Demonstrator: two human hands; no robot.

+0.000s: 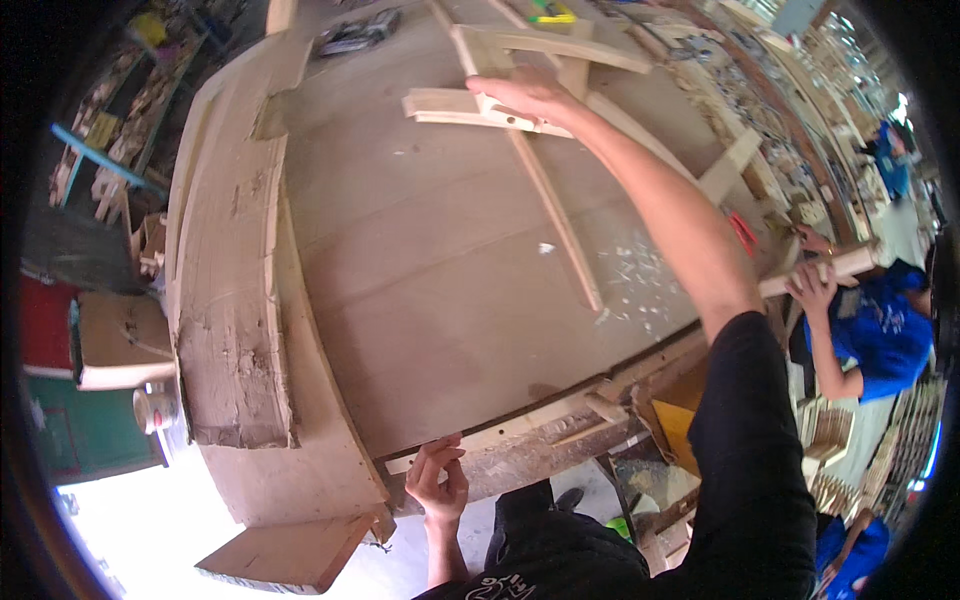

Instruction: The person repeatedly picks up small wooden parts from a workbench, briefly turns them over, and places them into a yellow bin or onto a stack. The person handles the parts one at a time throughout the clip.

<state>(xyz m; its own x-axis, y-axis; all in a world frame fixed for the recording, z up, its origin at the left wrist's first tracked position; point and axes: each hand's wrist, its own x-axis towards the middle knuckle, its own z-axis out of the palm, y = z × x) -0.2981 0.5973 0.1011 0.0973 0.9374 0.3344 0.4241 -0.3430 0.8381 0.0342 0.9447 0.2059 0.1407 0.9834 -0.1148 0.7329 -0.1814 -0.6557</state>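
My right hand (525,95) reaches far across the table (420,300), its fingers closed over a short pale wooden piece with round holes (515,120). Beside that hand lies another short wooden piece (435,105), and a long thin wooden strip (560,225) runs from there toward me. My left hand (440,482) is at the near table edge with its fingers curled in. It touches or sits right by a pale wooden rail with small holes (505,432); what is between its fingers, if anything, is hidden.
Several boards (575,45) lie crossed at the far side. A worn cardboard sheet (230,300) covers the left side. Wood shavings (640,285) and a red tool (741,233) are to the right. A person in blue (880,335) holds a wooden piece (850,262) at the right.
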